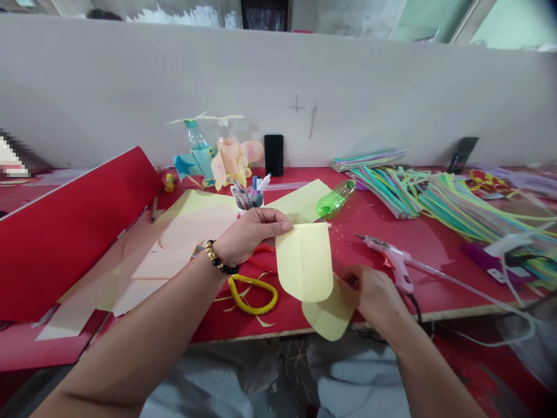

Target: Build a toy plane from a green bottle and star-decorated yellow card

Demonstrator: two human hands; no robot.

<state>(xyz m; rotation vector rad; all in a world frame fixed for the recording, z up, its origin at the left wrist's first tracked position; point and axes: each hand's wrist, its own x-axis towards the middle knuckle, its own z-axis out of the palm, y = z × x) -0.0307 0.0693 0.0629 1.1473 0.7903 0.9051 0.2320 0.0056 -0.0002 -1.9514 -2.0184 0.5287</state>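
My left hand (pixel 259 232) pinches the top left corner of a pale yellow paper piece (pixel 304 264) with a straight top and rounded bottom. It is held up above the front of the table. Lower and behind it is a second rounded yellow paper piece (pixel 328 318), its upper part hidden by the first. My right hand (pixel 374 293) has its fingers closed on that second piece at its right side. Under my left wrist lies a pair of scissors with a yellow handle loop (pixel 253 295); the rest is partly covered. Thin paper offcuts are scattered around it.
A pink glue gun (pixel 394 261) lies right of my hands. Behind are a green plastic bottle (pixel 337 200), a cup of pens (pixel 249 197), decorated bottles (pixel 228 154) and a black phone (pixel 274 155). Colored sticks (pixel 452 200) are heaped right; a red board (pixel 73 232) leans left.
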